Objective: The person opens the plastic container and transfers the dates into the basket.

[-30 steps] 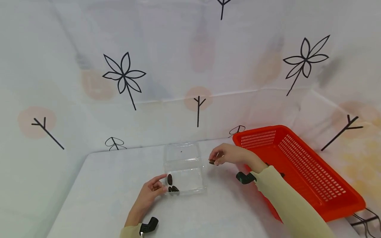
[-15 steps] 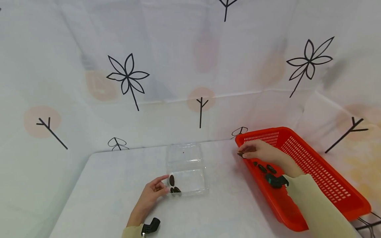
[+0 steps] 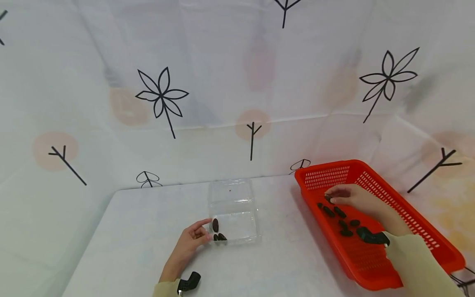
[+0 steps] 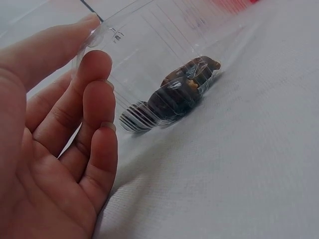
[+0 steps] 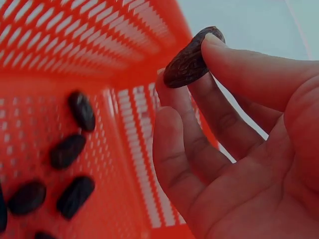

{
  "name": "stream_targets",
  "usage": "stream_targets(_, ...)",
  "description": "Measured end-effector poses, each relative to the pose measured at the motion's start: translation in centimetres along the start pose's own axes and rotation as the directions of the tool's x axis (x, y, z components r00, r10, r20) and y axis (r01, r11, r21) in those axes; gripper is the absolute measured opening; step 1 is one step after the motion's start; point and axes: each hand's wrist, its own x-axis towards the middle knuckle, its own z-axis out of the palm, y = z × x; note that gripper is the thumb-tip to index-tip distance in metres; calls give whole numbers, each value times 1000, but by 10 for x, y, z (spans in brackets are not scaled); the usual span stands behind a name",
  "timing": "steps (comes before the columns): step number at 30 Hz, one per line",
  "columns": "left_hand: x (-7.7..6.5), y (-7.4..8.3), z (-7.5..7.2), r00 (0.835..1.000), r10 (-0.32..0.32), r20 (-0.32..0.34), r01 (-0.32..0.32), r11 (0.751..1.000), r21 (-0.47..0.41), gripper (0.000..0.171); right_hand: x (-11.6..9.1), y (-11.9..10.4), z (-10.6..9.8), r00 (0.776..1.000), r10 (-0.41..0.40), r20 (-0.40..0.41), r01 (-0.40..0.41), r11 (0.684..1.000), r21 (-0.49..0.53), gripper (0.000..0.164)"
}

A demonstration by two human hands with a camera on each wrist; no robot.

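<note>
My right hand pinches a dark wrinkled date between thumb and fingers, over the far left part of the red basket. In the right wrist view the date is raised above the other dates. My left hand is at the left side of the clear plastic box, holding its edge with bent fingers and the thumb by the rim. Inside the box, along its left side, are a date and two more at the near corner; the left wrist view shows dates through the plastic wall.
Several dates lie loose on the basket floor. The box's hinged lid lies folded back behind it. A white cloth covers the table, and a patterned white curtain hangs behind.
My right hand has moved right, from beside the box to over the basket, still pinching the date. More dates in the basket now show. The left hand stays at the box.
</note>
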Motion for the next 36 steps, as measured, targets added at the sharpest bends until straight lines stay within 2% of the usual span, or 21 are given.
stream_targets(2,0,0,0,1000,5,4,-5,1000,-2,56,-6,7,-3,999,42,-17,-42,999,0,35)
stream_targets(7,-1,0,0,1000,1,4,-1,1000,4,56,-15,22,-11,996,86,-29,-86,996,19,41)
stream_targets(12,-1,0,0,1000,4,7,-4,1000,-2,56,-19,33,-12,993,90,-81,-91,996,-11,39)
stream_targets(20,-2,1,0,1000,3,8,-3,1000,-5,57,-19,47,-12,980,144,-134,-151,987,-48,41)
stream_targets(36,1,-2,-1,1000,12,15,-12,1000,18,58,-22,53,-16,960,216,-179,-234,968,-88,38)
